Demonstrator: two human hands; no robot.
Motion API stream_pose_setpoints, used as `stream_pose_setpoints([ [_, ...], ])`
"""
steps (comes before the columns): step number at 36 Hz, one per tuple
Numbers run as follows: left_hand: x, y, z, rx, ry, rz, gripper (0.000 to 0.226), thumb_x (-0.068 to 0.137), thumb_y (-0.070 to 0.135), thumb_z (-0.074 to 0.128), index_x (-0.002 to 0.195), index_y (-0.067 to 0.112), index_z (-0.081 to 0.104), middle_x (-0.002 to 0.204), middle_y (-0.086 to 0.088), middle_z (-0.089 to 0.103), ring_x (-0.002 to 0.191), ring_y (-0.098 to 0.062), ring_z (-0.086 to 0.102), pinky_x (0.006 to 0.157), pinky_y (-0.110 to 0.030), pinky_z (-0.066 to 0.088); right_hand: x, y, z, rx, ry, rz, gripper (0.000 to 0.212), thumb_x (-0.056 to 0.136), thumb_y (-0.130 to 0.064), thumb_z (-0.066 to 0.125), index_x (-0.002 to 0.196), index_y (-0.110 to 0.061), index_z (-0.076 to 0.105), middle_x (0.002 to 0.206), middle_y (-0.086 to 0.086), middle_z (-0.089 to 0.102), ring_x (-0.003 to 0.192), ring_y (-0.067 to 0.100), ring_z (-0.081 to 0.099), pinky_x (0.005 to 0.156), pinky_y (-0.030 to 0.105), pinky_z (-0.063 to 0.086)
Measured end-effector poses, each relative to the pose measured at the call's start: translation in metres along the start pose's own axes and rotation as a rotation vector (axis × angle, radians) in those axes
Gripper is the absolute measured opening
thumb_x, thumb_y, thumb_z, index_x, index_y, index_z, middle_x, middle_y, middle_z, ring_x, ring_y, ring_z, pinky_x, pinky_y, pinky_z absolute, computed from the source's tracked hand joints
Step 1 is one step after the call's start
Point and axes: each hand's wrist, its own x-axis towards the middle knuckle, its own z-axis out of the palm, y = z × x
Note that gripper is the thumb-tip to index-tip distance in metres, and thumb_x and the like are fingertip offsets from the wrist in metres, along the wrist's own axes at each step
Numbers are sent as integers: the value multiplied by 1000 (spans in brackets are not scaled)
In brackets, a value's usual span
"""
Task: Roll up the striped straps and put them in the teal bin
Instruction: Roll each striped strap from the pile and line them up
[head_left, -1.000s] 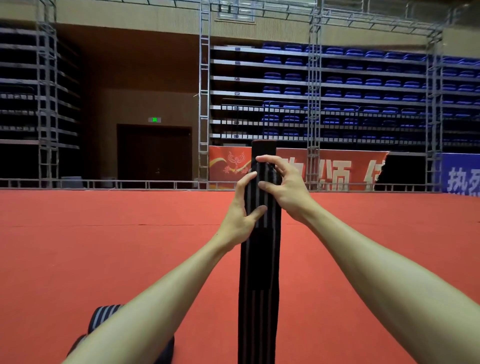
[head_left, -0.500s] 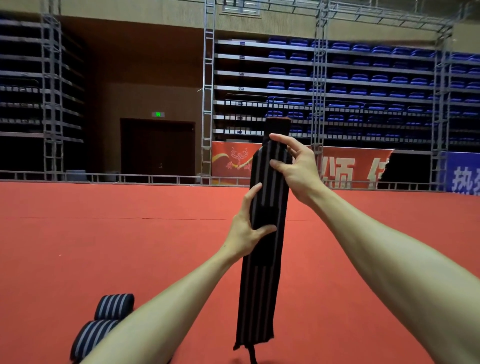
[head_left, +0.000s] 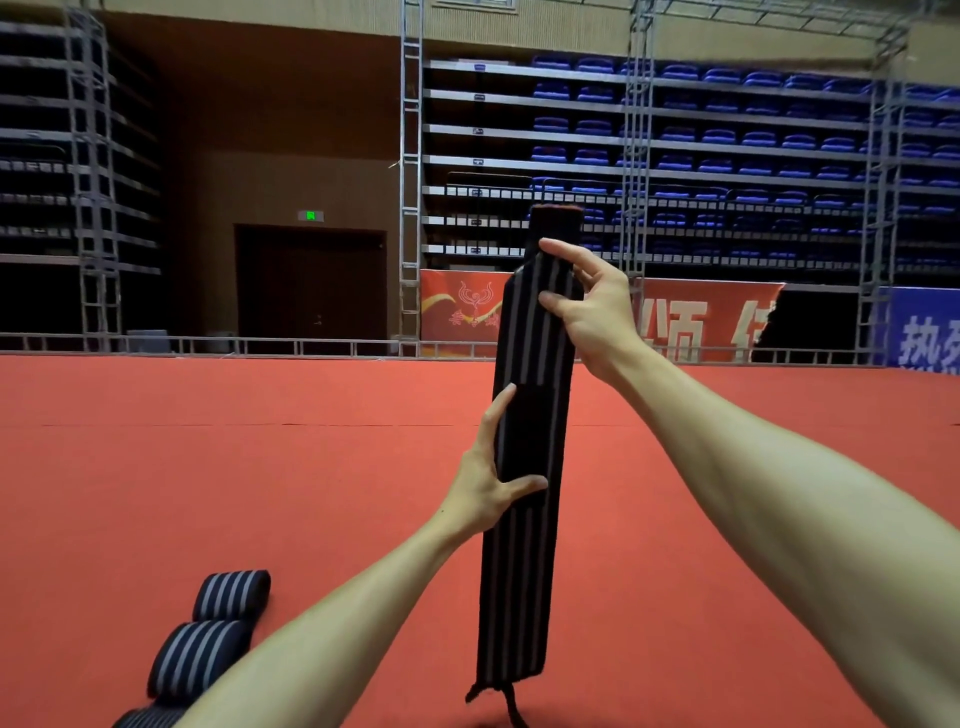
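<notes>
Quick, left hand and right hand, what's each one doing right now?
Left hand: grips the striped strap at its middle.
Right hand: pinches the same strap near its top end.

A wide, flat red carpeted floor (head_left: 208, 493) is carrying everything here, with a thin seam running straight across it. Three rolled-up dark navy fabric straps with pale grey stripes are lying on it at the lower left in a line: the farthest roll (head_left: 232, 594) is touching the middle roll (head_left: 200, 657), and the nearest roll (head_left: 145, 719) is being cut off by the bottom edge.
</notes>
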Motion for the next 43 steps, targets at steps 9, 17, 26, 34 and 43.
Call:
stream_pose_setpoints([
  [9,-30,-22,1,46,-233,-74,108,86,-3,71,147,52,1,157,27,2,136,24,10,102,3,22,3,4,-3,2,56,1,58,85,14,63,113,-37,68,126,0,64,124,16,58,104,42,51],
  [17,-32,-32,3,51,-201,-121,107,84,-3,74,145,54,7,147,39,9,129,33,12,104,3,18,2,4,-1,-16,59,4,55,85,15,63,122,-25,67,125,-1,65,121,13,60,104,39,51],
  [26,-40,-37,5,39,-201,-160,105,86,3,74,146,57,6,145,45,7,129,32,11,103,3,18,-2,8,2,-26,52,8,55,85,15,62,122,-25,67,123,-3,66,120,12,60,103,36,52],
  [34,-44,-35,8,43,-232,-185,101,90,-1,68,145,54,4,142,42,8,120,38,15,96,7,21,-2,10,2,-37,54,7,54,85,16,62,122,-24,67,123,-4,66,119,11,60,102,34,52],
  [43,-55,-42,12,82,-310,-219,99,91,-3,65,145,52,2,131,42,20,102,44,27,88,9,26,0,3,-1,-53,88,-3,54,85,15,63,123,-24,67,124,-1,66,119,11,60,103,32,51],
])
